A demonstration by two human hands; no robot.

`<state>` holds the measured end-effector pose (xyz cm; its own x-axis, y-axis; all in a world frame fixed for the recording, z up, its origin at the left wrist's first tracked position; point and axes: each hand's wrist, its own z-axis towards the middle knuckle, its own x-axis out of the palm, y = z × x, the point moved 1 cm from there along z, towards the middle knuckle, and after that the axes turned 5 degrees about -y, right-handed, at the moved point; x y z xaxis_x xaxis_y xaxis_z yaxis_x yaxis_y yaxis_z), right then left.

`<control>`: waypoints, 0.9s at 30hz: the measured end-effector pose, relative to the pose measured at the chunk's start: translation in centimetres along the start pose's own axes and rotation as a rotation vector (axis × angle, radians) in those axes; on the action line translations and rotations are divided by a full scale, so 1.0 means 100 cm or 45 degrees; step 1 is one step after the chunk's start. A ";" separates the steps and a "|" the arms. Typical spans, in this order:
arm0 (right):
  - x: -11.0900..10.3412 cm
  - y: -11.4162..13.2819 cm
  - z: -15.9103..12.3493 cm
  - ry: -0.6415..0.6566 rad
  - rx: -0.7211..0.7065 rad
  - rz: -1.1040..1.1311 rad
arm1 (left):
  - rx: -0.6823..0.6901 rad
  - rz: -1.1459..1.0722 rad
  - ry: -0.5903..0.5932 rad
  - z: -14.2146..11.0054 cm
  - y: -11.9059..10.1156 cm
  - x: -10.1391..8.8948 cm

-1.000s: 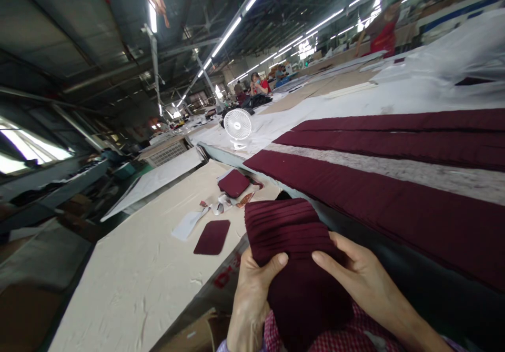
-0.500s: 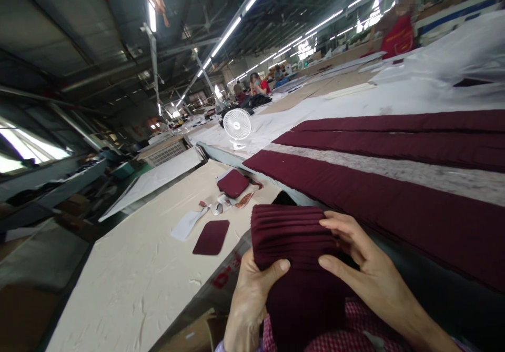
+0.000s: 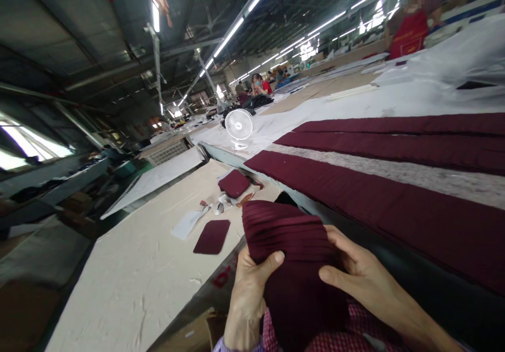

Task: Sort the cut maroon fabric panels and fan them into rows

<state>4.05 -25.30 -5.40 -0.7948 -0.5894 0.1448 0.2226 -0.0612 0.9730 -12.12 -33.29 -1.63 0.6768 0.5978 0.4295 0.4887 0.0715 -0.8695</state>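
Note:
Between my hands is a stack of maroon fabric pieces (image 3: 294, 268), its layered edges fanned out along the top. My left hand (image 3: 252, 283) grips the stack's left side, thumb pressed on the front face and fingers behind. On the right side, my right hand (image 3: 363, 270) holds the stack with its thumb in front; its other fingers are partly hidden behind the cloth. Left of the stack, a single maroon piece with cut corners (image 3: 212, 237) lies on the cream-covered table (image 3: 130, 278). More maroon pieces (image 3: 234, 183) lie farther back beside white and patterned scraps (image 3: 223, 203).
Long maroon fabric strips (image 3: 379, 199) lie in rows on the large table to the right. A white fan (image 3: 239, 124) is at that table's edge. Clear plastic sheeting (image 3: 465, 57) covers the far right. Co-workers in red (image 3: 410, 33) are in the background.
The stack's top has tilted to the left and its layered edges have fanned at a slant. My right fingers have slid from the top edge down behind the stack's right side.

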 end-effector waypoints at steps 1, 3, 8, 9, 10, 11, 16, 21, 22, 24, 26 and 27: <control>0.001 -0.001 0.000 0.019 0.009 -0.047 | 0.013 -0.024 -0.019 0.001 0.000 0.000; 0.004 -0.001 0.000 0.015 0.017 -0.162 | 0.046 -0.087 -0.059 0.003 -0.001 0.001; 0.014 -0.004 0.003 -0.280 -0.234 -0.554 | 0.065 -0.242 -0.099 0.006 0.001 0.004; 0.015 -0.004 0.003 -0.413 -0.390 -0.707 | 0.060 -0.262 -0.095 0.007 0.003 0.004; 0.016 -0.003 0.002 -0.530 -0.562 -0.871 | 0.053 -0.283 -0.090 0.008 0.004 0.003; 0.017 -0.002 0.000 -0.612 -0.735 -1.018 | 0.047 -0.307 -0.085 0.009 0.006 0.003; 0.018 0.004 -0.002 -0.327 -1.085 -1.136 | 0.049 -0.447 -0.101 0.013 0.011 0.001; 0.017 0.010 0.009 -0.171 -0.846 -1.138 | -0.005 -0.543 -0.146 0.016 0.020 0.000; 0.017 0.013 0.011 -0.202 -0.847 -1.182 | -0.023 -0.566 -0.149 0.017 0.023 0.000; 0.017 0.018 0.015 -0.244 -0.890 -1.269 | -0.048 -0.618 -0.160 0.021 0.028 -0.001; 0.018 0.023 0.019 -0.243 -0.932 -1.332 | -0.061 -0.675 -0.174 0.026 0.033 -0.005; 0.018 0.025 0.021 -0.240 -0.953 -1.354 | -0.076 -0.704 -0.166 0.030 0.034 -0.008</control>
<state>2.02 -24.82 -2.30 -0.8272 0.1406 -0.5440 -0.3486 -0.8877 0.3006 -12.62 -31.15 -5.65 0.2399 0.5783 0.7797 0.7837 0.3587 -0.5072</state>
